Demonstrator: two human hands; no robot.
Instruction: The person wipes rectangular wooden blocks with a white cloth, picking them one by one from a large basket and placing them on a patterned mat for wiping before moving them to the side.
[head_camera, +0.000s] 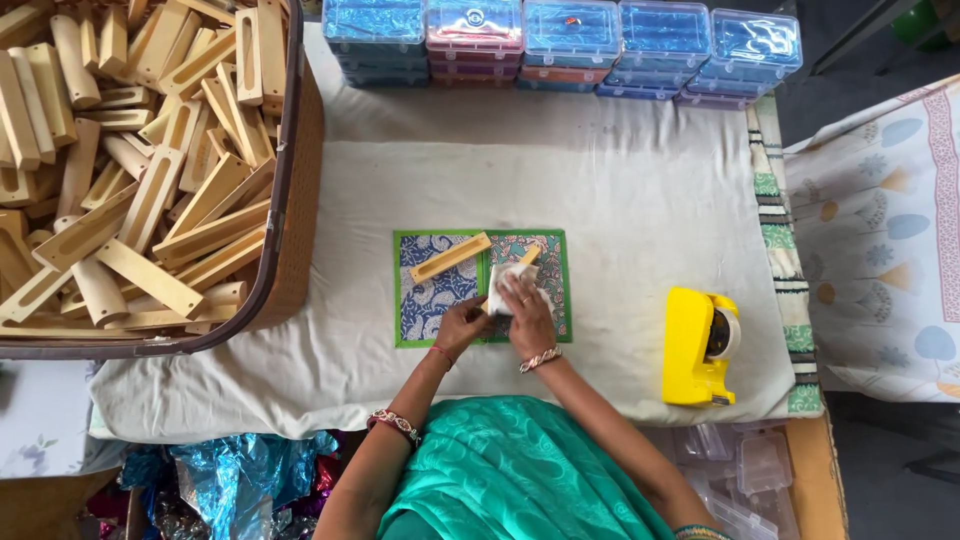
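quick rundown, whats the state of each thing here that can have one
left hand: pressing the white paper
right hand: flat on the white paper
white paper: partly wrapped round a wooden piece
slotted wooden piece: bare, lying on the patterned mat
plastic boxes: lidded, stacked
basket: full of wooden pieces
tape dispenser: loaded with a roll

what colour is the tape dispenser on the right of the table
Bright yellow. The tape dispenser shows clearly in the head view, right of both hands.
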